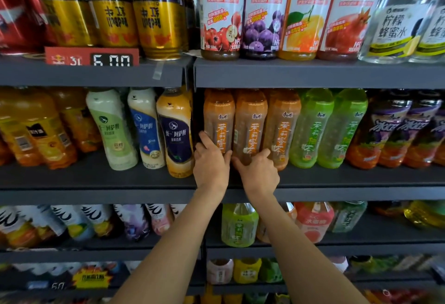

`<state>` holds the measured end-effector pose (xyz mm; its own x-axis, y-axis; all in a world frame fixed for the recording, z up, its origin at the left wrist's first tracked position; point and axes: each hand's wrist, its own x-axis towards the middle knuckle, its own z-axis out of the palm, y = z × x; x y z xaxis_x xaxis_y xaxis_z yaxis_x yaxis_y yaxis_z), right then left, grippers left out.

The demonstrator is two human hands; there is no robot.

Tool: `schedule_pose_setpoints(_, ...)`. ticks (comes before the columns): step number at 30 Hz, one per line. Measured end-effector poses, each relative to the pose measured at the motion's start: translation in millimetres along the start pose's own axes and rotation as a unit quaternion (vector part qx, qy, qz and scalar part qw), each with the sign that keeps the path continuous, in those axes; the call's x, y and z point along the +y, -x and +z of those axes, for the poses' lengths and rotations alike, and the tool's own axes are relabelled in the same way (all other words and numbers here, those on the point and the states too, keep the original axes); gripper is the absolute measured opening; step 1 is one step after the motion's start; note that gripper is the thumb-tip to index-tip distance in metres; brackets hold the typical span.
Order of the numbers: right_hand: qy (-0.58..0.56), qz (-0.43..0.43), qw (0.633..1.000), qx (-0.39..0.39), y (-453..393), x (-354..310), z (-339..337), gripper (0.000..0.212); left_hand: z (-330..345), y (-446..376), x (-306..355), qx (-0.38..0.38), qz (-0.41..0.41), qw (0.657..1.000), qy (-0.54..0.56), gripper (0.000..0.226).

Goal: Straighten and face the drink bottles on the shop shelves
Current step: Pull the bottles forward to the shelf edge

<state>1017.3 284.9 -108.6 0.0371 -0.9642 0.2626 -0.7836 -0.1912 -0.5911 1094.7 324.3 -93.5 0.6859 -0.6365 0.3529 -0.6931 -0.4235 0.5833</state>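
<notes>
Three orange-labelled tea bottles stand side by side on the middle shelf (337,178). My left hand (211,163) grips the base of the leftmost orange bottle (218,116), thumb on one side and fingers on the other. My right hand (258,171) grips the base of the middle orange bottle (250,123). The third orange bottle (283,123) stands free to the right, its label facing out. The lower parts of both held bottles are hidden behind my hands.
Two green tea bottles (313,130) and purple-labelled bottles (390,132) stand to the right. Milk tea bottles (174,132) lean just left of my left hand. Gold cans (156,19) and juice bottles (221,14) fill the upper shelf; more bottles sit on the lower shelves.
</notes>
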Motion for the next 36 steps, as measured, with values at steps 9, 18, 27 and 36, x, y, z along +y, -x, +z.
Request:
schedule_pose_setpoints(9,-0.006,0.021,0.999,-0.023,-2,-2,-2,0.066,2,-1,1,-0.006,0.006,1.0,0.014,0.085)
schedule_pose_setpoints(18,-0.011,0.021,0.998,-0.053,2,7,-11,0.056,9,15,-18,-0.08,-0.007,0.997,0.014,0.073)
schedule_pose_setpoints(27,-0.103,0.022,0.994,-0.023,0,24,-30,0.052,2,44,-13,0.062,0.059,0.994,0.065,0.056)
schedule_pose_setpoints(36,0.036,0.014,0.999,-0.035,-23,62,-51,0.047,23,51,14,0.018,0.09,0.996,-0.008,0.057)
